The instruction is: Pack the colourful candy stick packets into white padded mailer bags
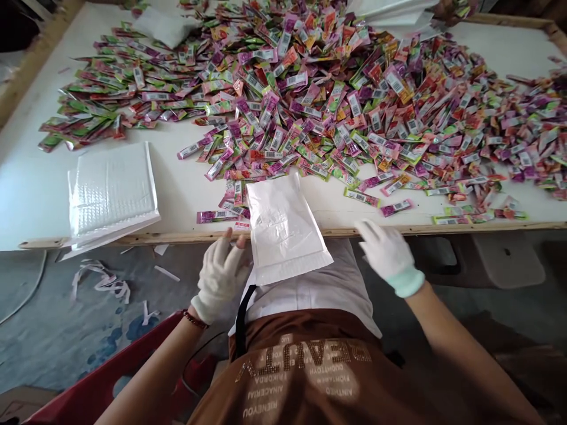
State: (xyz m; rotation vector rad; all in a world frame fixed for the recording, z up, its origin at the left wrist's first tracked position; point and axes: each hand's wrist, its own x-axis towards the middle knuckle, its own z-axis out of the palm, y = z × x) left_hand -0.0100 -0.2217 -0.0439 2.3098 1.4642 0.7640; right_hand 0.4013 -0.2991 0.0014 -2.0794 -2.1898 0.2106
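A white padded envelope lies in front of me, its lower end hanging over the table edge above my lap. My left hand, in a white glove with bare fingertips, is just left of it, fingers apart. Close to those fingertips is a small pink-and-white label. To the envelope's right, apart from it, my gloved right hand reaches toward the table edge with fingers stretched out and slightly blurred. Nothing shows in either hand. Beyond the envelope spreads a heap of small colourful stick packets.
More white padded envelopes are stacked at the left table edge. White plastic packaging rests on the heap's far left, with more sheets at the far right. A wooden rim borders the table. Paper strips litter the floor.
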